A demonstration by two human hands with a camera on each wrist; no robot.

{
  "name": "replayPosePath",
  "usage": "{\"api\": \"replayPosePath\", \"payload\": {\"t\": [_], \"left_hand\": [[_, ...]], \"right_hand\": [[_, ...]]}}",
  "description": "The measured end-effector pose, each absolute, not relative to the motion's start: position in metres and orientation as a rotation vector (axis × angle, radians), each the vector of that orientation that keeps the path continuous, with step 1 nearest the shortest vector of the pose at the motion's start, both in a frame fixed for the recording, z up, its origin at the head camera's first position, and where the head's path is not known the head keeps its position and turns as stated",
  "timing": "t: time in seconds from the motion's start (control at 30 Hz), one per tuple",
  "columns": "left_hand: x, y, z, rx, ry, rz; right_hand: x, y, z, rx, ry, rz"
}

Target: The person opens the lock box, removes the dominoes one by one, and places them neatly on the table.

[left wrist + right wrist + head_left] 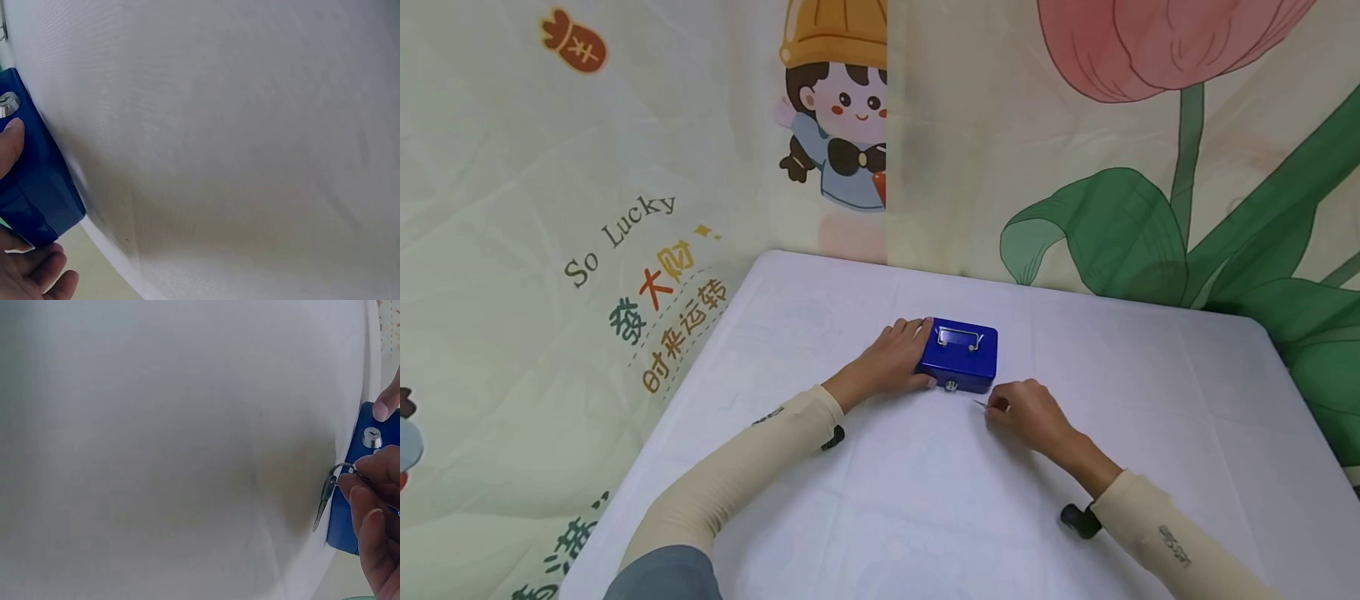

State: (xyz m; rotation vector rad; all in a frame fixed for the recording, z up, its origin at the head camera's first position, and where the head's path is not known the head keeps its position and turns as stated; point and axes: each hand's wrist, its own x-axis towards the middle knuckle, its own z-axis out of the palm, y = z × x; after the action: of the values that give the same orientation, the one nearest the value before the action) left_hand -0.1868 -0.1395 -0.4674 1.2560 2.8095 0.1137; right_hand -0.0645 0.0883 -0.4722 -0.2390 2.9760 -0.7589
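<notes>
A small blue cash box (958,357) lies on the table, its metal handle folded flat on the lid and a silver lock (372,437) in the front face. My left hand (895,357) grips the box's left end. In the left wrist view its thumb (11,147) presses the front face just beside the lock, while other fingers curl by the end wall. Off the front right corner, my right hand (1026,412) pinches a small key ring between thumb and fingers. From that ring hangs a key (322,501), seen in the right wrist view just in front of the box.
A white cloth covers the table (895,500) under both arms. Behind it hangs a printed backdrop (940,167) with a cartoon figure and a large tulip. Dark wrist cameras (1081,521) sit below the sleeves.
</notes>
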Motion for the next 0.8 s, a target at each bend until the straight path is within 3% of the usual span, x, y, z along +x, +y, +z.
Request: {"api": "replayPosePath", "payload": {"t": [0.8], "left_hand": [[-0.181, -0.140, -0.463, 1.220, 2.797, 0.106]], "right_hand": [[-0.068, 0.056, -0.478, -0.185, 3.026, -0.864]]}}
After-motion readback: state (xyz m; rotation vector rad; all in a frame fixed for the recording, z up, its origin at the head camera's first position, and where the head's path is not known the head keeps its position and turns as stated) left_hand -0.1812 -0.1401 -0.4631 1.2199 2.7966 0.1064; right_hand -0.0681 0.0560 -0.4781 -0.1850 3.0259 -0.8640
